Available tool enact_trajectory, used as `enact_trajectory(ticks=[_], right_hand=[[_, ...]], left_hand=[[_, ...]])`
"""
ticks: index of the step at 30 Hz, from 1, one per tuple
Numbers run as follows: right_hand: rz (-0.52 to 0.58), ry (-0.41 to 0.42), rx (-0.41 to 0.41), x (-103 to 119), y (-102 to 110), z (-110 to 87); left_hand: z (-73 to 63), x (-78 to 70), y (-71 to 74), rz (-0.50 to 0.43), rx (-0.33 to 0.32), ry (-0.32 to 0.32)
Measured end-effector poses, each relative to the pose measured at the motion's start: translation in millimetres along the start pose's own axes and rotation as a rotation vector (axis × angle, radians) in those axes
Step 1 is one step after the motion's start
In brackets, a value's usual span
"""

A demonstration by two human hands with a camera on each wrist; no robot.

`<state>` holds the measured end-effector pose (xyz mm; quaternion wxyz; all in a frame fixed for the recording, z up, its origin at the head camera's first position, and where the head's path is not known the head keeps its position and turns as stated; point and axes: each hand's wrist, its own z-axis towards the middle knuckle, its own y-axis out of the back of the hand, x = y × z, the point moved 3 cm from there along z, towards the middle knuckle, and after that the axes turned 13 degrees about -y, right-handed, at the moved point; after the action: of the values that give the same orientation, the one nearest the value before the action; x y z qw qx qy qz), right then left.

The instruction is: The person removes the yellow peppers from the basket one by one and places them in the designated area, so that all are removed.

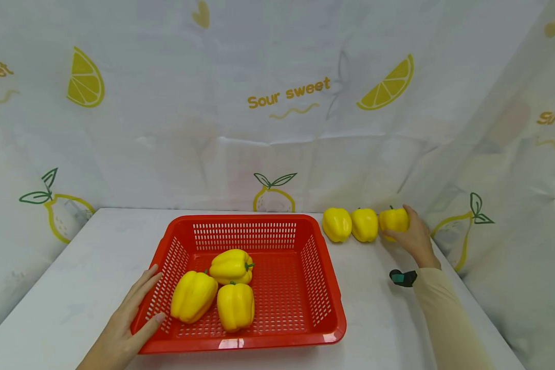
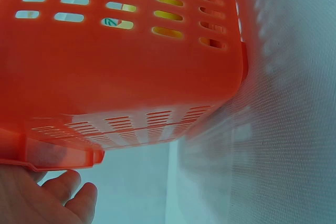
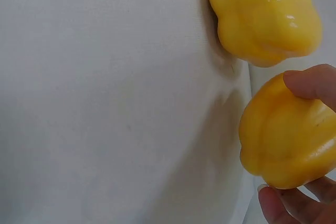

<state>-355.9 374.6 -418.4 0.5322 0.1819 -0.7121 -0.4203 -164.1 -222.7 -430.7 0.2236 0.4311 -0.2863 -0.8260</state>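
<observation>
My left hand grips the left rim of a red perforated basket, its thumb reaching over the edge. In the left wrist view, its fingers bend beside the basket's outer wall. Three yellow bell peppers lie inside the basket, to the left: one pepper, another, and a third. At the back right, my right hand holds a yellow bell pepper between thumb and fingers. Two more peppers stand to its left: a nearer one and a farther one.
A small black and teal object shows by my right sleeve. A white sheet printed with lemons hangs behind and beside the white table.
</observation>
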Motion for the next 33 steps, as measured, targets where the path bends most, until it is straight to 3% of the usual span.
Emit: enact_trajectory(ticks=[9,15,33], right_hand=[[-0.035,0.0,0.048,-2.6,-1.1,3.1],[-0.058,0.009,0.064,-3.5,-2.5,6.2],[-0.081,-0.027,0.072,-6.7,-4.9,8.3]], left_hand=[[1.0,-6.6,-0.2,0.002,-0.012,-0.017],[1.0,-3.4,-0.5,0.0,-0.023,-0.031],[1.5,0.8,-0.1,0.024,0.029,0.054]])
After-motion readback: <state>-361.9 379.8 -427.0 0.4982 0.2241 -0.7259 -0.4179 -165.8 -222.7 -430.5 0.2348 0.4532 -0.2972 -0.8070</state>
